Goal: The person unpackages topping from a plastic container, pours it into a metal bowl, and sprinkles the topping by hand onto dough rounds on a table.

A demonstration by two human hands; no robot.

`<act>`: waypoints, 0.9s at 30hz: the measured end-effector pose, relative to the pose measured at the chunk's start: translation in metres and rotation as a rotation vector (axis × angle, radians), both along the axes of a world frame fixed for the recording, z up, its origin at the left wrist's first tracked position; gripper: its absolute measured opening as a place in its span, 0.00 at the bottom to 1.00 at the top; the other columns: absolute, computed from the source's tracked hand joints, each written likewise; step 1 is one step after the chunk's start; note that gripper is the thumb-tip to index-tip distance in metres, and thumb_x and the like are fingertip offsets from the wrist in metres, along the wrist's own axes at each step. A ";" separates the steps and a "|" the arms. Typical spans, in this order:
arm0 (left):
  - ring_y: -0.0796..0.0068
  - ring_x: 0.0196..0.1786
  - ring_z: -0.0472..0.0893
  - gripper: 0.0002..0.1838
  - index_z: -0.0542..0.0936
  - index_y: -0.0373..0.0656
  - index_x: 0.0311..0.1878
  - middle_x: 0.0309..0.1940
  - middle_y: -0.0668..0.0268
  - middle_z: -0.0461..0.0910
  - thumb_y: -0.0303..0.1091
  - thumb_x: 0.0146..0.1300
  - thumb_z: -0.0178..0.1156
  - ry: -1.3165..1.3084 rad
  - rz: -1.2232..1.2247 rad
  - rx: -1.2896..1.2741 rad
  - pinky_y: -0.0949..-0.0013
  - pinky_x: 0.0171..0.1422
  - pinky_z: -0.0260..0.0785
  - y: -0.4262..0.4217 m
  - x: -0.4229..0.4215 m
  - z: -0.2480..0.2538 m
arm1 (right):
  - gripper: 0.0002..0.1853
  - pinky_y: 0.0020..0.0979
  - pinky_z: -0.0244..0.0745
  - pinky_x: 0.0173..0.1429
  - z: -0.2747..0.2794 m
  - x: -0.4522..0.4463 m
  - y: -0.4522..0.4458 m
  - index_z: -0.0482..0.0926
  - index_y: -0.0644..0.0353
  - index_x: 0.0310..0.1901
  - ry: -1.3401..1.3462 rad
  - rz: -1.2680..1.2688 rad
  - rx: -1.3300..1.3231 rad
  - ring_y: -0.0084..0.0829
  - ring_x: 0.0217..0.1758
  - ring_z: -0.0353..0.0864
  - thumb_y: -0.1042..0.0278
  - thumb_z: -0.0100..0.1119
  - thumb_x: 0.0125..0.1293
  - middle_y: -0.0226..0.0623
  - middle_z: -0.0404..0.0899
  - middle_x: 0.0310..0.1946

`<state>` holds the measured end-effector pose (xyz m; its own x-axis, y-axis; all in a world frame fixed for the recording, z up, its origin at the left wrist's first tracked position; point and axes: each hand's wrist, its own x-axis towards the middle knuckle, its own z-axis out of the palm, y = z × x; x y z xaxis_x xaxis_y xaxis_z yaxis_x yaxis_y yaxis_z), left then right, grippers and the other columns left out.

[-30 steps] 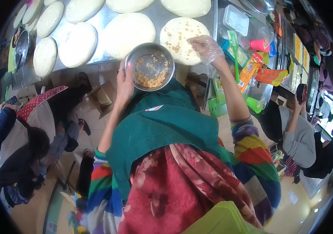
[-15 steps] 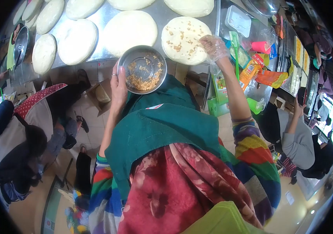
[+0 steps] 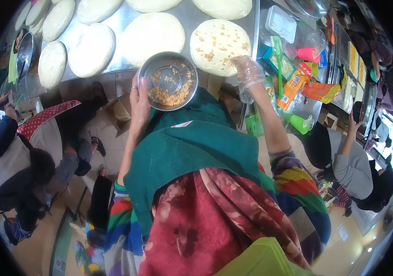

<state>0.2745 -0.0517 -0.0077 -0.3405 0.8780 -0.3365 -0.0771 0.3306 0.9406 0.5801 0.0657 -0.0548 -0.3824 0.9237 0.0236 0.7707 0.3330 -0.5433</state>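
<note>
My left hand (image 3: pixel 140 99) grips the left rim of a round metal bowl (image 3: pixel 159 99), tilted so that its brown crumbly bits (image 3: pixel 174 97) show. In a clear plastic glove, my right hand (image 3: pixel 248 71) is at the lower right edge of a round flat dough (image 3: pixel 212 57) with brown bits scattered on it. Its fingers are bunched and point down; what they hold, if anything, is hidden. Beside this piece lies a plain dough round (image 3: pixel 154 39), just beyond the bowl.
Several more dough rounds (image 3: pixel 90 49) lie on the metal table (image 3: pixel 125 64). On the right are a green spatula (image 3: pixel 278 62), orange packets (image 3: pixel 293 87), a pink cup (image 3: pixel 306 54) and a green cup (image 3: pixel 301 124). People stand on the left (image 3: pixel 19 161) and right (image 3: pixel 355 170).
My right hand has moved right, then down to the dough's lower right edge. My left hand and the bowl have shifted slightly left and down.
</note>
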 end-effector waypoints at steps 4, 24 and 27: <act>0.73 0.56 0.67 0.23 0.63 0.36 0.62 0.53 0.58 0.71 0.42 0.71 0.41 -0.007 0.007 -0.006 0.70 0.62 0.56 -0.002 -0.001 -0.003 | 0.09 0.39 0.71 0.47 0.011 -0.001 0.010 0.79 0.60 0.40 -0.120 -0.032 -0.056 0.45 0.41 0.77 0.72 0.51 0.60 0.47 0.78 0.36; 0.74 0.57 0.66 0.22 0.63 0.37 0.62 0.54 0.59 0.70 0.40 0.71 0.42 -0.025 0.071 -0.020 0.71 0.63 0.55 -0.004 -0.005 -0.003 | 0.10 0.39 0.71 0.46 0.008 -0.044 0.008 0.79 0.59 0.40 0.023 0.014 -0.196 0.45 0.42 0.76 0.75 0.48 0.62 0.48 0.77 0.37; 0.73 0.57 0.66 0.22 0.63 0.37 0.62 0.55 0.59 0.70 0.40 0.71 0.42 -0.017 0.070 -0.022 0.71 0.63 0.55 -0.002 -0.005 -0.002 | 0.10 0.39 0.71 0.48 0.004 -0.036 -0.007 0.79 0.58 0.41 -0.049 0.158 -0.093 0.45 0.43 0.76 0.75 0.47 0.62 0.48 0.77 0.37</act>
<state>0.2697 -0.0538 -0.0099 -0.3947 0.8444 -0.3621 -0.1168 0.3448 0.9314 0.5440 0.0588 -0.0507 -0.5216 0.8493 -0.0813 0.7390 0.4021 -0.5406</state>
